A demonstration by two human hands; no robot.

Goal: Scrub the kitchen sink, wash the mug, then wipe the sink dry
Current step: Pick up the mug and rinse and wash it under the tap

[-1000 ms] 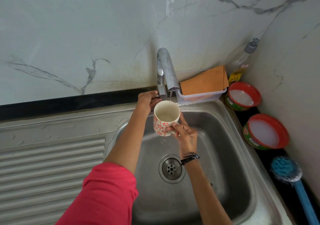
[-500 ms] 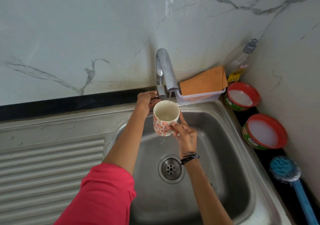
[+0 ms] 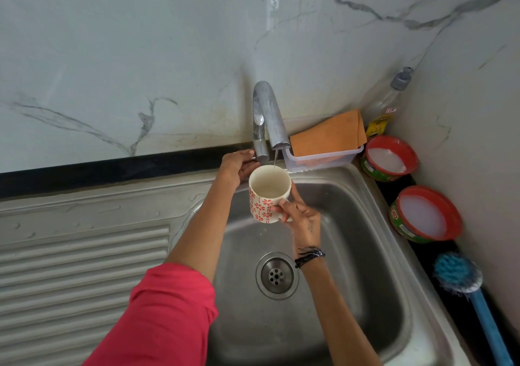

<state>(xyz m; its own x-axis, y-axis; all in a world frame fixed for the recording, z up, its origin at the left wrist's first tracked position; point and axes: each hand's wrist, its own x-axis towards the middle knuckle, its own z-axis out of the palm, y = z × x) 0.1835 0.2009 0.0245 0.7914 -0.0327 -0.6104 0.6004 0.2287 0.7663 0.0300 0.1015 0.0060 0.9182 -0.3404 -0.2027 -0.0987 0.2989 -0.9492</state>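
Nearest, the sink (image 3: 374, 253) basin shows its drain (image 3: 277, 275) below both forearms. Above the drain, the right hand (image 3: 302, 219) has its grip clamped on the mug (image 3: 267, 196), held upright over the basin under the tap (image 3: 268, 118); a thin stream of water falls into it. Beyond the mug, the left hand (image 3: 236, 165) has its grip curled around the tap's base. Farther right, an orange cloth (image 3: 329, 133) lies in a clear tray (image 3: 323, 158).
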